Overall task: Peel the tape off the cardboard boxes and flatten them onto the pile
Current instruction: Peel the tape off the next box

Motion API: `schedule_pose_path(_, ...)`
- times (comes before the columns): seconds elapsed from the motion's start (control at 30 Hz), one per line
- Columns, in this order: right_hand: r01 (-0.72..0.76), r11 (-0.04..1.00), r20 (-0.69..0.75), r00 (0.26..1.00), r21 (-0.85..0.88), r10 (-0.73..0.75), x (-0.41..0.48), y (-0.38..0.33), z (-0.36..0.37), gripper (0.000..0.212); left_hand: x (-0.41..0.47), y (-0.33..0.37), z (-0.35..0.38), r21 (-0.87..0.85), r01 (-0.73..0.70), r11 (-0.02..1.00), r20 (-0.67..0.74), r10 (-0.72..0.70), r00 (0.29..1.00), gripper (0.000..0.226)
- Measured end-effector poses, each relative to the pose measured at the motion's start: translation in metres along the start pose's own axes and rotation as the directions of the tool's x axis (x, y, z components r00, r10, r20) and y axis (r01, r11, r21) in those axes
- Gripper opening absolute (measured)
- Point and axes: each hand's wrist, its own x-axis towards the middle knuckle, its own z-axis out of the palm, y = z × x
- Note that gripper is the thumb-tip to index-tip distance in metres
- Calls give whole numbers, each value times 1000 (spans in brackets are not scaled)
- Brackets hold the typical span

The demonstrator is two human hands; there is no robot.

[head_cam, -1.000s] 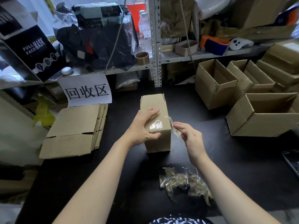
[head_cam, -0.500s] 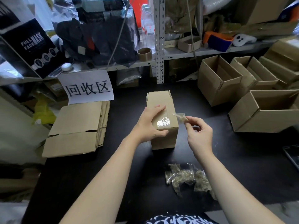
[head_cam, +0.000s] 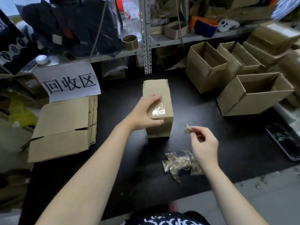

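Gripped the closed brown cardboard box at centre of the counter with left hand, glossy tape patch on its top; pinched a tape scrap in right hand.

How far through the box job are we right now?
Done: several flattened boxes lie on the pile, and peeled tape wads sit on the table. In hand: the left hand holds the small box, whose top bears a tape patch; the right hand pinches a torn tape scrap. Left: that box and the open boxes at right.
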Motion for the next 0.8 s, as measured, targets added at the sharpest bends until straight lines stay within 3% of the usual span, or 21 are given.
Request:
schedule_pose_path(0.1,-61,967,227,967,-247,119,-27,29,9,35,7,9,10,-105,31,994,-53,-37,998,68)
schedule_pose_path(0.23,56,880,416,894,-472,166,-37,47,10,23,20,11,26,-166,6,986,-310,-58,949,40)
schedule_pose_path(0.37,93,831,500,833,-549,237,-37,46,8,16,33,18,30,-115,1,993,-380,-44,924,35)
schedule_pose_path(0.5,151,757,496,831,-636,251,-31,42,4,27,39,20,32,0,15,1000,-428,-14,904,23)
schedule_pose_path(0.6,71,857,430,884,-510,182,-22,30,5,33,39,21,31,45,16,999,-430,5,903,13)
schedule_pose_path(0.7,-69,978,323,937,-195,131,-6,5,8,29,34,22,32,20,12,1000,-430,-2,903,11)
schedule_pose_path(0.8,-140,988,281,952,59,118,10,-23,16,34,23,26,36,0,0,1000,-436,0,900,28)
